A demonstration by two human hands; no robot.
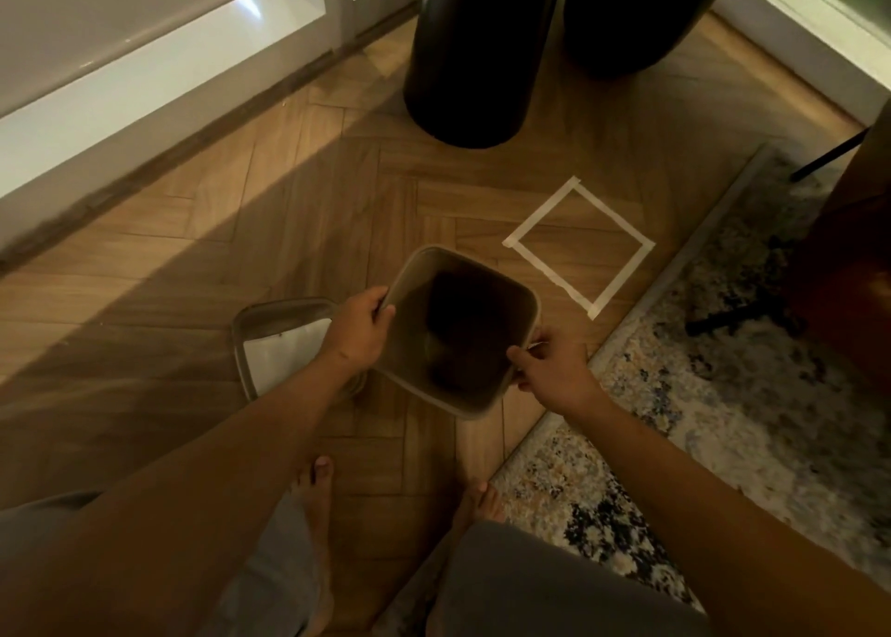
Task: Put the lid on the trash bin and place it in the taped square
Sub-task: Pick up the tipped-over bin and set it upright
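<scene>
We see the wood floor with the taped square near the rug's edge. The trash bin sits open just beside the square. The lid lies on the floor at its left. Our left hand clamps the bin's rim. Our right hand pinches the other rim. We think we should hold the bin steady, then fetch the lid.

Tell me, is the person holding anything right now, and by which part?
Yes: the open trash bin, by its rim. The left hand grips the left edge and the right hand the right edge. The lid lies on the floor, unheld.
</scene>
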